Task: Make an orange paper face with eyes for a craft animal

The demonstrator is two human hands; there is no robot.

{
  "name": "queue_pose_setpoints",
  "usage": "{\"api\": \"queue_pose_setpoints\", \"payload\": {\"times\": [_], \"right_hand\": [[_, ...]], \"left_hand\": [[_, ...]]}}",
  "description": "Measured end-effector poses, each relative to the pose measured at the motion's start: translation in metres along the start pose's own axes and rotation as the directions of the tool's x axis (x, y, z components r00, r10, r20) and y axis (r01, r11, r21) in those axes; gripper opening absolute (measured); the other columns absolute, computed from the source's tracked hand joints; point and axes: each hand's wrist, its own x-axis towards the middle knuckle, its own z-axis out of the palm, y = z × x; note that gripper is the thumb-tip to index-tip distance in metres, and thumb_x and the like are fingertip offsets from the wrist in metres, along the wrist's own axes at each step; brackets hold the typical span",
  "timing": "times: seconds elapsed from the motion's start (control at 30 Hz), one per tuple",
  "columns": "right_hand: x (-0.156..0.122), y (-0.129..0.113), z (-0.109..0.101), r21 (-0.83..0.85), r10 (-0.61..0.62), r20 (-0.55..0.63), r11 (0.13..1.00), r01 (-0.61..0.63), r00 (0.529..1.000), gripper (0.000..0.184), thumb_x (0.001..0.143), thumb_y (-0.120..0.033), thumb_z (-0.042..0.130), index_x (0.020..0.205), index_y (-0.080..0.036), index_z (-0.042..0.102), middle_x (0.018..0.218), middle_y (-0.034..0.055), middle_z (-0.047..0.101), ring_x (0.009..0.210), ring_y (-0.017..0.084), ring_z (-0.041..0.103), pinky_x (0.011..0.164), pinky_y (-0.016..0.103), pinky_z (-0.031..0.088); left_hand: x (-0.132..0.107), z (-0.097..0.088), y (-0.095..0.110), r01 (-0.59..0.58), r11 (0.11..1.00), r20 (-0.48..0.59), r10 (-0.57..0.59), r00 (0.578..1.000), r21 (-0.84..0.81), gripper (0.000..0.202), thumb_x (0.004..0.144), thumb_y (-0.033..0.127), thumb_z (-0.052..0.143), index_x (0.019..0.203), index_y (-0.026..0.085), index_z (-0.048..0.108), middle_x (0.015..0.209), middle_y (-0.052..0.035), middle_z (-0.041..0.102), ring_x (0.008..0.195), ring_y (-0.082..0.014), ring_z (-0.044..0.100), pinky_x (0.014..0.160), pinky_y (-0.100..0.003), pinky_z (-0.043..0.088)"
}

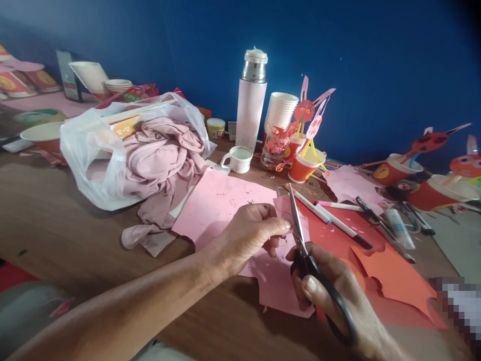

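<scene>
Left hand (259, 225): thumb and forefinger pinched closed on a small pink piece (282, 204), other fingers curled beneath. Right hand (338, 281): wrapped round the black handles of the scissors (300, 239), thumb showing on the near side. Blades point up and away, right beside the left thumb tip; one blade is clear, gap between blades can't be told. Small pink piece is held up over the counter (210, 306), above the pink sheet (225, 195) and a lower pink offcut (281, 293). It seems to carry a faint curved line, too small to be sure.

Doing the cut well, my judgement: left thumb and forefinger should grip farther from the blade, since the thumb tip sits very near the edge. Hold the paper taut and flat so it doesn't fold between the blades. Turn the paper into the scissors for curves, right wrist steady. Cut deep in the blades with short, smooth closes; full snaps at the tips likely leave nicks. Work clear of the sheets below, so the lower blade doesn't catch them.

Around: red sheet (319, 235) with markers (340, 225) lying on and beside it, right of the hands; mug (240, 159) farther back. Dark specks, apparently trimmings, on the pink sheet.
</scene>
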Motion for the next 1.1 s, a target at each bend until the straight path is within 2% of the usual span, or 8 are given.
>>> {"api": "queue_pose_setpoints", "payload": {"times": [0.33, 0.67, 0.87, 1.1], "right_hand": [[0.0008, -0.0049, 0.0019, -0.113, -0.037, -0.031, 0.993, 0.033, 0.999, 0.041, 0.074, -0.057, 0.054, 0.09, -0.019, 0.051, 0.065, -0.0024, 0.048, 0.055, 0.011, 0.043, 0.051, 0.023, 0.037], [0.0, -0.0081, 0.0047, -0.068, -0.006, -0.063, 0.998, 0.002, 0.998, 0.042, 0.073, -0.057, 0.056, 0.089, -0.018, 0.052, 0.06, -0.0031, 0.047, 0.051, 0.01, 0.043, 0.047, 0.022, 0.037], [0.0026, -0.0057, 0.0013, -0.057, -0.007, -0.002, 0.998, 0.007, 1.0, 0.04, 0.072, -0.055, 0.058, 0.085, -0.019, 0.052, 0.059, -0.0034, 0.048, 0.049, 0.01, 0.043, 0.045, 0.021, 0.038], [0.0025, -0.0103, 0.0038, -0.065, 0.057, -0.05, 0.996, -0.06, 0.997, 0.045, 0.069, -0.059, 0.058, 0.087, -0.018, 0.053, 0.059, -0.0031, 0.048, 0.05, 0.01, 0.043, 0.046, 0.022, 0.04]], "left_hand": [[0.0016, -0.0035, 0.0023, 0.021, 0.998, 0.02, -0.022, 1.0, 0.067, 0.01, 0.055, 0.021, 0.057, 0.059, 0.013, 0.054, 0.052, 0.003, 0.049, 0.043, -0.0061, 0.041, 0.043, -0.022, 0.036], [0.0028, -0.0065, 0.004, 0.022, 0.994, 0.038, -0.026, 0.999, 0.111, 0.007, 0.056, 0.02, 0.055, 0.058, 0.013, 0.055, 0.053, 0.0026, 0.047, 0.045, -0.0073, 0.042, 0.045, -0.023, 0.037], [0.0035, -0.0067, 0.0043, 0.027, 0.994, 0.04, -0.031, 0.999, 0.104, 0.007, 0.055, 0.019, 0.056, 0.058, 0.012, 0.055, 0.052, 0.0028, 0.046, 0.045, -0.0074, 0.041, 0.043, -0.022, 0.037], [0.0032, -0.0066, 0.0046, 0.024, 0.993, 0.04, -0.029, 0.999, 0.112, 0.006, 0.056, 0.018, 0.056, 0.058, 0.013, 0.055, 0.052, 0.0029, 0.045, 0.046, -0.0072, 0.04, 0.042, -0.021, 0.035]]}}
